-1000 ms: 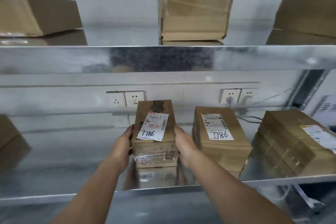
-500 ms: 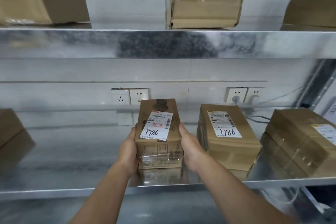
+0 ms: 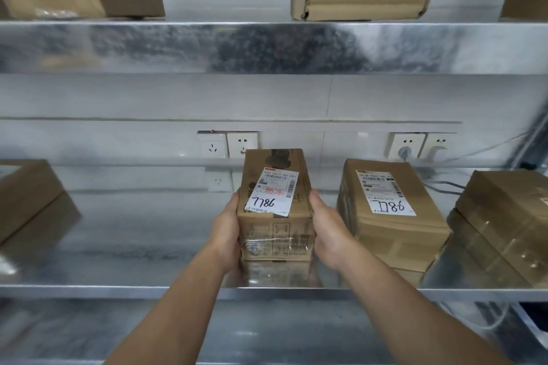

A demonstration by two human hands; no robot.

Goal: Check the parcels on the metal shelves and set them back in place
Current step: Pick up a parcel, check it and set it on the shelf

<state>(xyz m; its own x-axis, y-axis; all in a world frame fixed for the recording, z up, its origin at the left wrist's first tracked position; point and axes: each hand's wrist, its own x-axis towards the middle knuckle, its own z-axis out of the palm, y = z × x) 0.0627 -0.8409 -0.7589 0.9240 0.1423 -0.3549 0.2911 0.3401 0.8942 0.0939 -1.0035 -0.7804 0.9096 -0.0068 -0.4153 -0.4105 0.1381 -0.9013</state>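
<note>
A small cardboard parcel (image 3: 277, 225) with a white label marked 7786 stands on the middle metal shelf (image 3: 118, 246), near its front edge. My left hand (image 3: 226, 231) grips its left side and my right hand (image 3: 329, 231) grips its right side; my fingertips are hidden behind the box. Just to the right sits a second parcel (image 3: 391, 216), whose label reads 7786 upside down. It stands apart from my right hand.
A third box (image 3: 504, 222) lies at the right end of the shelf and another box (image 3: 26, 201) at the left end. The upper shelf (image 3: 267, 47) carries three more boxes. Wall sockets (image 3: 228, 144) and cables (image 3: 444, 184) run behind the parcels.
My hands kept their hold on the labelled parcel, which stayed on the shelf. The view shifted downwards and slightly closer.
</note>
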